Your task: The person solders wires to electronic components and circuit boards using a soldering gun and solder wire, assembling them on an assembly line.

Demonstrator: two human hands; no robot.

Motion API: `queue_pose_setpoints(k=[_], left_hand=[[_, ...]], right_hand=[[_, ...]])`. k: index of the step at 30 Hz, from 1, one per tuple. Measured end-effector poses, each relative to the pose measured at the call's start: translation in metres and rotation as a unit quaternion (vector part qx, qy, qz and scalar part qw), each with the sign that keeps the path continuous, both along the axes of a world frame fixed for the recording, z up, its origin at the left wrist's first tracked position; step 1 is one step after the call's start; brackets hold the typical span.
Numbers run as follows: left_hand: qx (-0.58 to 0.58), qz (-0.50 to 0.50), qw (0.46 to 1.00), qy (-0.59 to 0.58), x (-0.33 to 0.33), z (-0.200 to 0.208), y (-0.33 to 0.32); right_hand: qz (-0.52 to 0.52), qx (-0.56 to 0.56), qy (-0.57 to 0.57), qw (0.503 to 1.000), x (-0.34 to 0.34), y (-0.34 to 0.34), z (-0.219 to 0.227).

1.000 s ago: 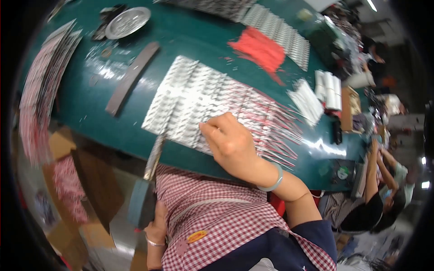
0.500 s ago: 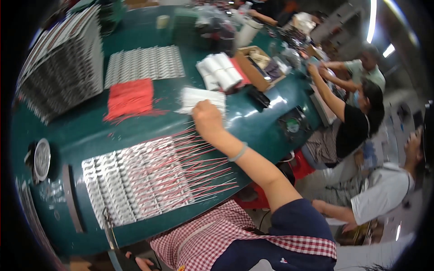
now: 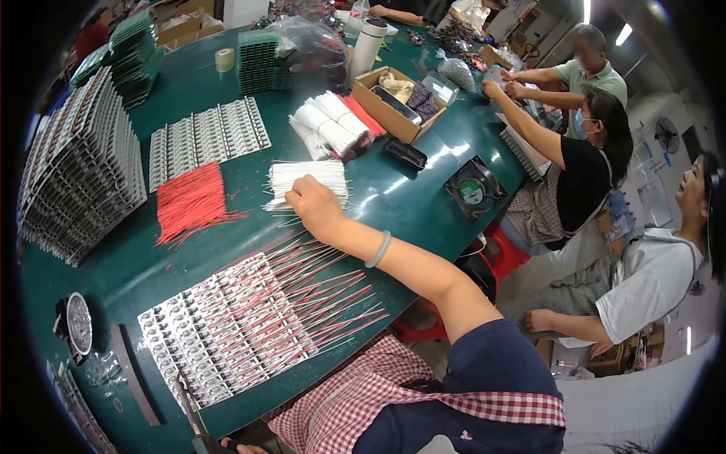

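Where white wires (image 3: 321, 173) lay on the desk (image 3: 249, 170), the right hand (image 3: 314, 204) touched them, though whether its grip pinched any, I couldn't tell; the left hand (image 3: 243, 448) clasped a dark-handled tool (image 3: 203, 443)

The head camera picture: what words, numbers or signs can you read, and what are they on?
None can be read clearly.
Green hub label on the black cooling fan: too small to read.
Small mark on the navy shirt: too small to make out.
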State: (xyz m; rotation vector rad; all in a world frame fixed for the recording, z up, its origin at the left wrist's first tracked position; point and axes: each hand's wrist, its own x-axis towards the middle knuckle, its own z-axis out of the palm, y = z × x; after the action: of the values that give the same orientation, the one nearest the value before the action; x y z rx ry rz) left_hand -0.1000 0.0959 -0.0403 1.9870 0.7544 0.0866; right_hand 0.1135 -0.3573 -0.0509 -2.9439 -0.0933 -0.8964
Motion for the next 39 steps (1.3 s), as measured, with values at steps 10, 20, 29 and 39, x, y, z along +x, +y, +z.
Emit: queue_pose_setpoints(k=[10, 20, 29, 39], left_hand=[[-0.066, -0.044, 0.979, -0.189, 0.031, 0.018, -0.033], [-0.279, -0.225, 0.910, -0.210, 0.100, -0.007, -0.107], [-0.309, -0.192, 0.902, -0.232, 0.126, -0.014, -0.066], [-0.299, -0.053, 0.928, -0.216, 0.111, -0.029, -0.002]], right_hand=[[0.005, 0.025, -0.010, 1.000, 0.009, -0.019, 0.036], [0.042, -0.096, 0.122, 0.987, 0.037, -0.010, 0.062], [0.174, -0.333, 0.319, 0.870, 0.062, 0.091, 0.054], [0.160, -0.378, 0.390, 0.824, 0.067, 0.125, 0.057]])
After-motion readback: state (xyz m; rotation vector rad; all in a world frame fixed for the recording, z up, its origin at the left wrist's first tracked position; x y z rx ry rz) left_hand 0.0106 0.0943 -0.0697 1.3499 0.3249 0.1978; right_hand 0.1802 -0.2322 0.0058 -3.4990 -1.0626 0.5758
